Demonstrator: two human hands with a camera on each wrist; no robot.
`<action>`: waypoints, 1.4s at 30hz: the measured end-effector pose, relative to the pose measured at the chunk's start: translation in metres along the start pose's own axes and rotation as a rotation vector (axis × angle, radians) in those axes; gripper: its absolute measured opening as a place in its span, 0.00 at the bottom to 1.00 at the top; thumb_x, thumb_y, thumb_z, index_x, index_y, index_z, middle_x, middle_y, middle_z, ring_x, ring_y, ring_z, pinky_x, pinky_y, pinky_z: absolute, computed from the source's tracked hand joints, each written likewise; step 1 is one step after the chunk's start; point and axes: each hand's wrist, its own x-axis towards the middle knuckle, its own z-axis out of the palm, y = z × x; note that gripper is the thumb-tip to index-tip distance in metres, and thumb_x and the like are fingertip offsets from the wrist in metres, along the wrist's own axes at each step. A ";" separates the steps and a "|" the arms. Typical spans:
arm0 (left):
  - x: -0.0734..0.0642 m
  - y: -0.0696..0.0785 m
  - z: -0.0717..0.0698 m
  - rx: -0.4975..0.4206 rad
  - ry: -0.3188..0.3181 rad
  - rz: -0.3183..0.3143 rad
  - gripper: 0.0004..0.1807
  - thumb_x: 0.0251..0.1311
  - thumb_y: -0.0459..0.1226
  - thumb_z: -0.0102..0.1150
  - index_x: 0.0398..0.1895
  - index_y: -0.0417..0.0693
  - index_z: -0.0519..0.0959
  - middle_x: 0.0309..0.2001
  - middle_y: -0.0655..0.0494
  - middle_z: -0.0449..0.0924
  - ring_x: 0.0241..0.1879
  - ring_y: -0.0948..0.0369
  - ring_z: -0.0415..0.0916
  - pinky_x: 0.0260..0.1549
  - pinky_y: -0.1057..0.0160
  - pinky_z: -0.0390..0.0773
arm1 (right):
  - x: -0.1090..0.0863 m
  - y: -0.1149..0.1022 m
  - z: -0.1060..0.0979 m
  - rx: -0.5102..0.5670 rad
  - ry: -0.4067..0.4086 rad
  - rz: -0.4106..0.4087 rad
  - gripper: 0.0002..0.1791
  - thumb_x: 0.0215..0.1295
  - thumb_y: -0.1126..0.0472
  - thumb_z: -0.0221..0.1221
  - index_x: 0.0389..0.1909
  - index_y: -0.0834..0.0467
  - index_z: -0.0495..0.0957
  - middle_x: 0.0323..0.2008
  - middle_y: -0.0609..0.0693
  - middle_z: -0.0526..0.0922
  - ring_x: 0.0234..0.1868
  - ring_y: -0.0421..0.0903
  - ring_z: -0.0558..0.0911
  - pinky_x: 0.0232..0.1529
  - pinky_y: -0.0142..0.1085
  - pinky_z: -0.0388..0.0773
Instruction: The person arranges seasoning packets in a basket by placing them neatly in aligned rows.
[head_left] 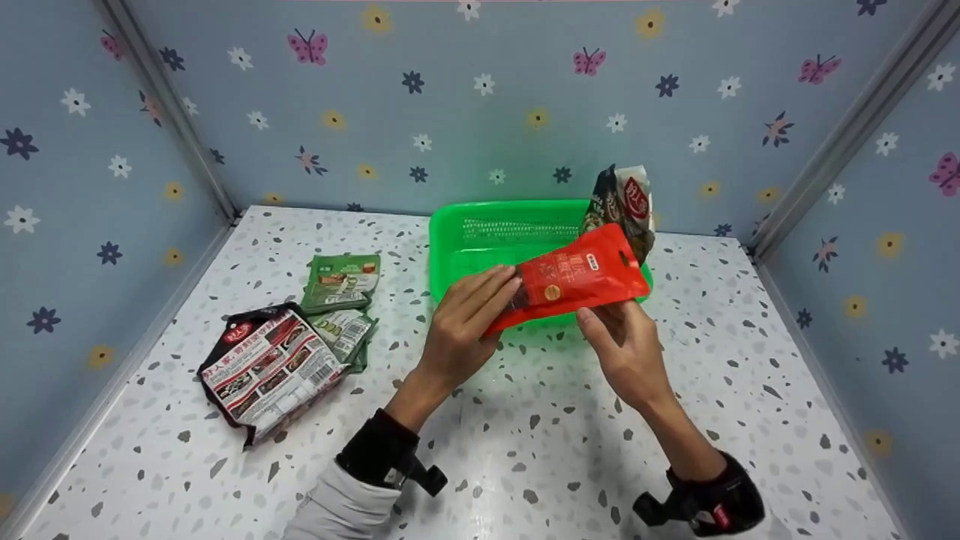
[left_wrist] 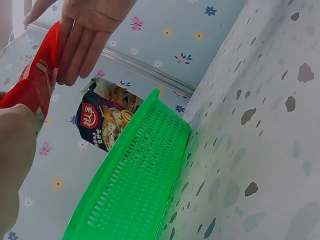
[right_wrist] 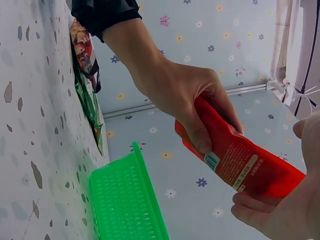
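Observation:
A red food pouch [head_left: 577, 274] is held level above the green basket [head_left: 450, 247]. My left hand [head_left: 461, 319] grips its left end, thumb on one face and fingers on the other, as the right wrist view shows. Under the pouch's right end is my right hand [head_left: 634, 352]. Its fingers look straight and together in the left wrist view, lying against or close to the pouch [left_wrist: 37, 82]. A dark and white food packet [head_left: 634, 202] stands tilted in the basket's right end, partly covered by the red pouch in the head view.
On the speckled table [head_left: 480, 450] to the left lie a black-edged packet with food pictures [head_left: 274, 367], a green packet [head_left: 343, 277] and another green packet [head_left: 349, 330] partly under the black-edged one. Flower-patterned walls [head_left: 450, 97] enclose the back and sides.

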 end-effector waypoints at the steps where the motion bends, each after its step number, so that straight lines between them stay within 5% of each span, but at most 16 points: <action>1: 0.001 0.001 0.000 0.019 0.021 0.020 0.31 0.58 0.20 0.76 0.68 0.40 0.87 0.66 0.42 0.90 0.67 0.46 0.88 0.69 0.47 0.86 | 0.000 0.000 0.001 0.016 0.004 0.002 0.32 0.83 0.62 0.61 0.83 0.64 0.68 0.76 0.61 0.82 0.77 0.58 0.83 0.70 0.25 0.81; 7: 0.003 0.007 0.003 0.087 0.115 0.126 0.27 0.65 0.20 0.71 0.67 0.41 0.88 0.64 0.43 0.92 0.65 0.47 0.89 0.70 0.51 0.85 | -0.003 -0.005 0.008 0.234 0.058 0.019 0.30 0.83 0.65 0.57 0.81 0.66 0.66 0.71 0.63 0.80 0.69 0.49 0.87 0.68 0.34 0.87; 20: -0.001 0.020 0.010 0.137 0.180 0.242 0.21 0.70 0.27 0.73 0.65 0.45 0.90 0.61 0.47 0.94 0.63 0.51 0.91 0.68 0.54 0.86 | -0.002 -0.007 0.015 0.626 0.120 0.060 0.30 0.88 0.65 0.49 0.84 0.55 0.55 0.72 0.54 0.73 0.71 0.53 0.81 0.66 0.43 0.90; 42: 0.000 0.020 0.010 0.154 0.162 0.261 0.24 0.68 0.30 0.78 0.66 0.47 0.90 0.63 0.48 0.93 0.64 0.53 0.91 0.71 0.55 0.84 | 0.001 -0.005 0.015 0.590 0.189 0.077 0.27 0.89 0.64 0.51 0.82 0.55 0.61 0.69 0.53 0.77 0.68 0.53 0.84 0.64 0.44 0.91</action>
